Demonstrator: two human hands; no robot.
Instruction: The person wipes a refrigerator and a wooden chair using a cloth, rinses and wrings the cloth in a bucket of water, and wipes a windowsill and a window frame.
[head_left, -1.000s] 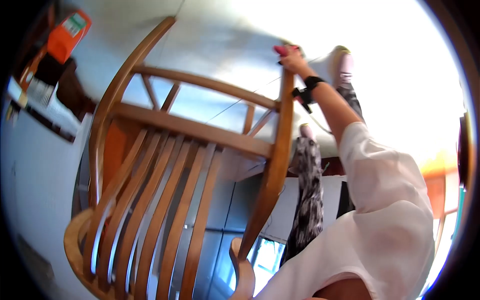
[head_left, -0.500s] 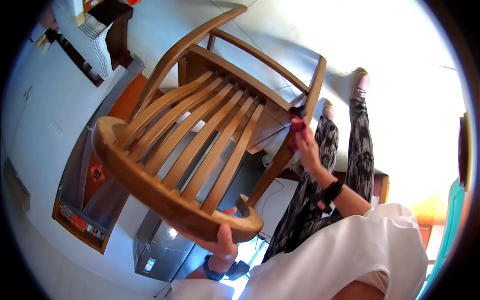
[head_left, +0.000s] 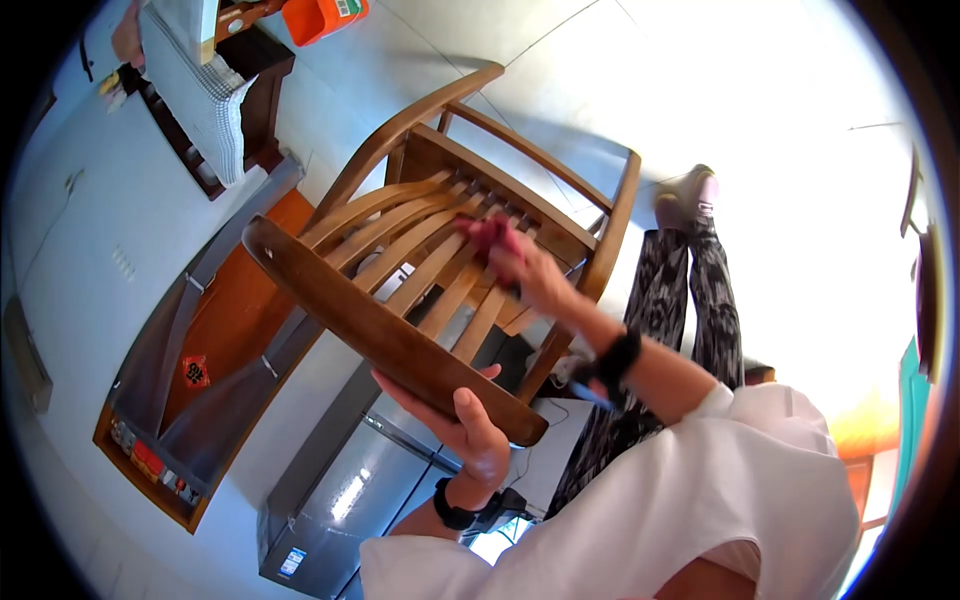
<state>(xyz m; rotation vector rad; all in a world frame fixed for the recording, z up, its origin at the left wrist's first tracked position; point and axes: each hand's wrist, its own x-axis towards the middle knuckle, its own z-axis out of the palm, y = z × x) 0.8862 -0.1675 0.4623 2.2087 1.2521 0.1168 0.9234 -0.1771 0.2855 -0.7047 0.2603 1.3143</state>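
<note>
A wooden chair [head_left: 390,330] with a slatted back stands tilted in the middle of the view. My left hand [head_left: 455,425] grips the chair's top rail from below, near its right end, with the thumb on the near side. My right hand [head_left: 530,275] is closed on a red cloth [head_left: 492,237] and presses it to the back slats, close to the seat. Motion blurs the cloth and fingers somewhat.
Beyond the chair lie an orange container [head_left: 318,18] and a cabinet with a checked cloth [head_left: 215,115]. A grey fridge [head_left: 350,490] is below, a curtained doorway [head_left: 235,310] to the left. My legs [head_left: 712,300] are at the right.
My right hand and the red cloth have moved from the chair's right armrest side onto the back slats. My left hand, out of view at first, now holds the top rail. The view has shifted.
</note>
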